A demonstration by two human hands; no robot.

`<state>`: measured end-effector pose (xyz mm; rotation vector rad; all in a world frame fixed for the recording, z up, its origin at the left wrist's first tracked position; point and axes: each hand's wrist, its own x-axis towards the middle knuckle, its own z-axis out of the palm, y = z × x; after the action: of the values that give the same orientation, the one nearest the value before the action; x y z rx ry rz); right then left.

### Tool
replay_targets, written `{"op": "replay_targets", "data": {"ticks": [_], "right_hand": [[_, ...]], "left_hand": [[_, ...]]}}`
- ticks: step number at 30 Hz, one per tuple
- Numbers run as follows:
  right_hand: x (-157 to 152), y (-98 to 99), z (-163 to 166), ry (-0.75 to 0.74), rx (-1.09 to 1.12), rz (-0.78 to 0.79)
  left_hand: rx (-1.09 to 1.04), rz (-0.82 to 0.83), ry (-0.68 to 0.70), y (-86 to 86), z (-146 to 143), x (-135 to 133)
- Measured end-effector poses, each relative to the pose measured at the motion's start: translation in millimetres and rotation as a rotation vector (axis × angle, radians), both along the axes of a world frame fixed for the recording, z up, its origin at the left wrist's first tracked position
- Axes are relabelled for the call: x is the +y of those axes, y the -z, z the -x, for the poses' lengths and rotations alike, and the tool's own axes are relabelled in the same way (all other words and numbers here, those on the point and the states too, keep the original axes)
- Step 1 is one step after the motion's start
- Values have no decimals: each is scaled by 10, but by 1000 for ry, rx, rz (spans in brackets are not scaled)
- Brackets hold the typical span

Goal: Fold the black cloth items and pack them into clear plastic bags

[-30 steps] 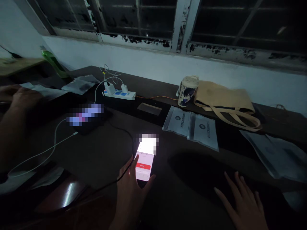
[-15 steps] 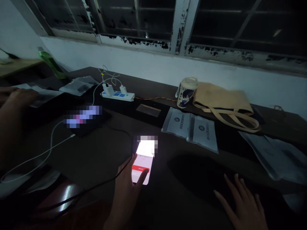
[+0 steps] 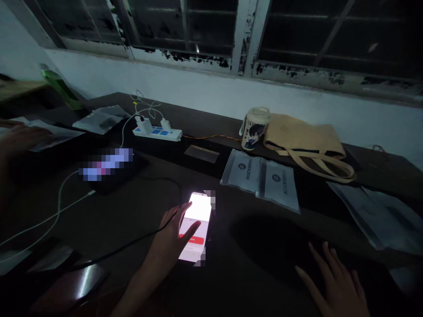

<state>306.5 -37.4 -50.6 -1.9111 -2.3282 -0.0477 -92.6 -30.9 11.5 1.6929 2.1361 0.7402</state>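
My left hand (image 3: 173, 233) lies over the lower left part of a lit phone (image 3: 200, 209) on the dark table. Its thumb stretches across the screen just above a red bar, and the index finger reaches the phone's left edge. Thumb and index finger are apart; the other fingers are mostly hidden. A black cable (image 3: 132, 246) runs across by this hand. On the right, my right hand (image 3: 337, 281) rests low over the table with its fingers spread, holding nothing. Two printed zip pouches (image 3: 277, 187) lie beyond the hands.
Another person's hand (image 3: 26, 134) is at far left, by clear plastic bags (image 3: 101, 119). A second phone (image 3: 105, 165), blurred, sits on a dark object. Behind stand a power strip (image 3: 157, 132), a lidded cup (image 3: 255, 127) and a tan tote bag (image 3: 304, 134). More pouches (image 3: 380, 215) lie right.
My left thumb has moved up from the red bar to just above it. The view has shifted slightly; my right hand looks unchanged.
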Motion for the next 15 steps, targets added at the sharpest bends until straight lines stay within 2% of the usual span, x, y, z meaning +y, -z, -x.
{"op": "replay_targets", "data": {"ticks": [5,10,15], "right_hand": [[-9,-66,41,33,21,11],[6,-68,12,14,34,-19],[-16,-157,77,-17,60,-20]], "left_hand": [[49,-40,64,96,97,45],[162,-158,79,225,170,41],[218,-111,75,127,154,74]]}}
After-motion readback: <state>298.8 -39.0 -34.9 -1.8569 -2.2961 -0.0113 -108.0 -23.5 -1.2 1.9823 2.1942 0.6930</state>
